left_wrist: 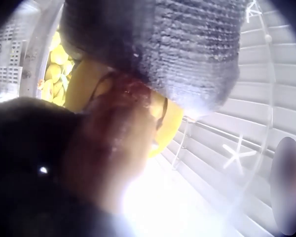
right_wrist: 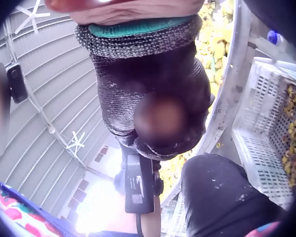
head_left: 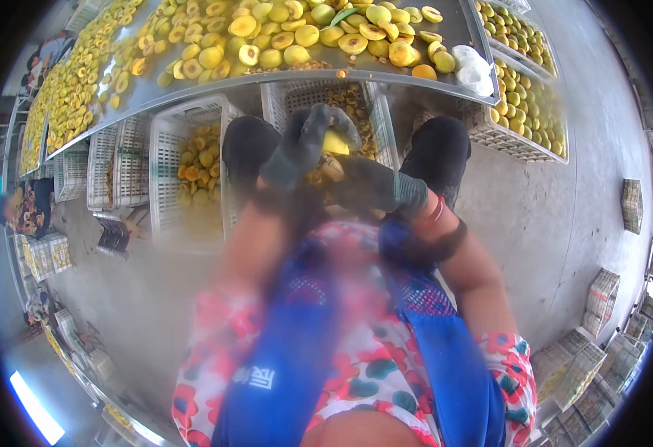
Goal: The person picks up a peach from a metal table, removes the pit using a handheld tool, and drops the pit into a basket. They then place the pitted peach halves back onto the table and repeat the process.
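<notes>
Both hands wear dark knit gloves and meet over a crate between the knees. My left hand (head_left: 304,145) grips a yellow peach (head_left: 334,143), its fingers bent over the top. In the left wrist view the peach (left_wrist: 168,129) shows dark split lines, and a blurred brown shape (left_wrist: 113,138) presses into it; I cannot tell whether that is a bare thumb or a tool. Curled against the lower side of the peach is my right hand (head_left: 378,182). In the right wrist view the back of the right hand (right_wrist: 118,98) hides the fruit.
A metal table (head_left: 408,83) heaped with halved peaches runs across the front. Beneath the hands, a white crate (head_left: 386,123) holds small brown pieces. Another crate (head_left: 164,179) with peach halves stands left. Crates of whole fruit (head_left: 516,112) sit right, near a white plastic bag (head_left: 473,71).
</notes>
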Demonstrator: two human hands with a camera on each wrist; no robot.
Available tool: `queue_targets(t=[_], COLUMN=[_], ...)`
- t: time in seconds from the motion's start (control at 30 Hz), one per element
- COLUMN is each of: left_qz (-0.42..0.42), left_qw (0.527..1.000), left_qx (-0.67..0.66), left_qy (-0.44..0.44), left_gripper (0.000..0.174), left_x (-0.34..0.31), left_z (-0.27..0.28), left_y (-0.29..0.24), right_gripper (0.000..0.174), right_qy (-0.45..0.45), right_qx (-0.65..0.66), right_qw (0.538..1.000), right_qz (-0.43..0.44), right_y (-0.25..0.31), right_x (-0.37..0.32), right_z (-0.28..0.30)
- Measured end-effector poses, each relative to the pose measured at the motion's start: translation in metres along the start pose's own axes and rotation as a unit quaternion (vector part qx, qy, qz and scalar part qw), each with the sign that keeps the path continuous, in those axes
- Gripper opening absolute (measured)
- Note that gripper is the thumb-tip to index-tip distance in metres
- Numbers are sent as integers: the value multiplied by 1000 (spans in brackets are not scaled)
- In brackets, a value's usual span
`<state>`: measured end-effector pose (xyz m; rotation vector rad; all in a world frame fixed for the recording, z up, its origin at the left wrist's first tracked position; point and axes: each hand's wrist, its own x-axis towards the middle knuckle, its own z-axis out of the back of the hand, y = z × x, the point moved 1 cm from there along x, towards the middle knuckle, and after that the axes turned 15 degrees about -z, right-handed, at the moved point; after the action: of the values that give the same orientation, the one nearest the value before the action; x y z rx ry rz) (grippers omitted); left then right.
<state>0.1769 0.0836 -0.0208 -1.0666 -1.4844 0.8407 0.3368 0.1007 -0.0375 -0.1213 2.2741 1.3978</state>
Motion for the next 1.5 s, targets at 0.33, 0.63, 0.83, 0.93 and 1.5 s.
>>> queue_targets(t=[0.33, 0.63, 0.83, 0.93, 1.5], left_qz=[-173, -35, -90, -29, 110], left_qw=[899, 491, 700, 628, 843], left_qx=[348, 816, 682, 766, 520], left_qy=[-200, -303, -192, 134, 85], left_gripper=[35, 38, 34, 32, 37], left_x=[-2, -63, -11, 7, 7], left_z=[35, 203, 156, 112, 114], left_y=[-40, -79, -34, 11, 172], right_gripper=[31, 50, 58, 62, 61], right_qy=[-150, -433, -491, -491, -554], right_qx=[-324, -479, -489, -467, -248], right_qw=[896, 763, 708, 705, 770], right_qz=[263, 27, 138, 210, 196], right_y=[-16, -21, -25, -7, -7], right_x=[25, 53, 69, 55, 30], right_z=[3, 28, 47, 39, 70])
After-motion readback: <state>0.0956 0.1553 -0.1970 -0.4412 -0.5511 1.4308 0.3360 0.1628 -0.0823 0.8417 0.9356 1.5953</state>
